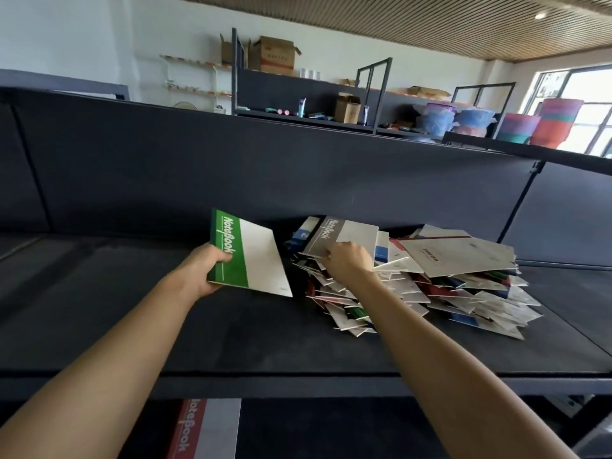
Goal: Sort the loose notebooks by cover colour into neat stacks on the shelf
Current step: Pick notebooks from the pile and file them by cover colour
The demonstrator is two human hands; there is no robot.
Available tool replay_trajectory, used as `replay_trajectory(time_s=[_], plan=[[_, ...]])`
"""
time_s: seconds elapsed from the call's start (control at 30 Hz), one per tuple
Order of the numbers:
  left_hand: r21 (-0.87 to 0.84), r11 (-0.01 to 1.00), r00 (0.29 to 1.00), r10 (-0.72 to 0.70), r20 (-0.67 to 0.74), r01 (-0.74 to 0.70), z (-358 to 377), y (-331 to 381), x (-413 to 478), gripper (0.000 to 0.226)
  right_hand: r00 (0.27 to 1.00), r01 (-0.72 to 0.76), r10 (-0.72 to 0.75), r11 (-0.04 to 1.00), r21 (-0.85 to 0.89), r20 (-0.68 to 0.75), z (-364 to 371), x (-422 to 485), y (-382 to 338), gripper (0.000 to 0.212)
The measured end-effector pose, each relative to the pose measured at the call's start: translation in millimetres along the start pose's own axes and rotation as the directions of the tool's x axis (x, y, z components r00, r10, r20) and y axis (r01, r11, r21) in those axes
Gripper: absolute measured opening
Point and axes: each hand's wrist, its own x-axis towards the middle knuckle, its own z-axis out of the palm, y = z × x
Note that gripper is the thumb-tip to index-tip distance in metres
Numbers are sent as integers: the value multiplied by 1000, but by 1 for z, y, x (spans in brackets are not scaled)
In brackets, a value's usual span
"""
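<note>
Dark shelf (132, 326), long and flat, carries all the task material. No sorted stack shows on this level. Toward its right end lies the pile of loose notebooks (447, 293), a slumped heap of mixed covers (red, blue, green, grey) fanned at many angles.

The green notebook (251, 260) is held tilted just left of the pile, its lower edge near the shelf. The left hand (202, 273) grips it at the spine side, thumb on the cover. The grey notebook (344, 233) lies on top of the pile, and the right hand (347, 263) has its fingers curled on the book's near edge.

Judged from their look, the notebooks are thin, light and flexible, with smooth covers that are likely to slide. A grip at the spine should keep the pages closed.

A red notebook (198, 429) lies on the level below.

Containers: the cardboard boxes (276, 56) on the far rack stand open, contents hidden. The coloured tubs (556, 124) are nested in stacks.
</note>
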Motion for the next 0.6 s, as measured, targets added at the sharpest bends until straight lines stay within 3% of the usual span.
replay_trajectory(time_s=[0.1, 0.23, 0.33, 0.4, 0.47, 0.53, 0.6], plan=[[-7, 1000, 1000, 0, -27, -1, -5, -5, 1, 37, 997, 9, -17, 994, -108, -73, -3, -6, -10, 30], [-41, 999, 1000, 14, -6, -15, 2, -7, -1, 35, 988, 33, -41, 998, -59, -148, -18, -7, -15, 34], [-126, 992, 999, 26, 48, -20, 17, -5, -6, 24, 964, 230, -240, 969, -91, -112, -20, -23, -38, 41], [-200, 979, 998, -7, 68, 21, 25, -6, -10, 22, 898, 425, -435, 895, -134, -62, -11, -38, -54, 38], [-150, 988, 998, -14, 58, 22, 27, -10, -10, 23, 823, 561, -566, 823, -95, -47, -5, -45, -59, 32], [-78, 997, 999, 4, 46, 0, 25, -14, -9, 29, 841, 540, -538, 840, 43, -55, -8, -37, -54, 30], [-24, 1000, 1000, 11, 22, -11, 23, -15, -10, 29, 922, 388, -383, 912, 133, -60, -11, -21, -38, 33]])
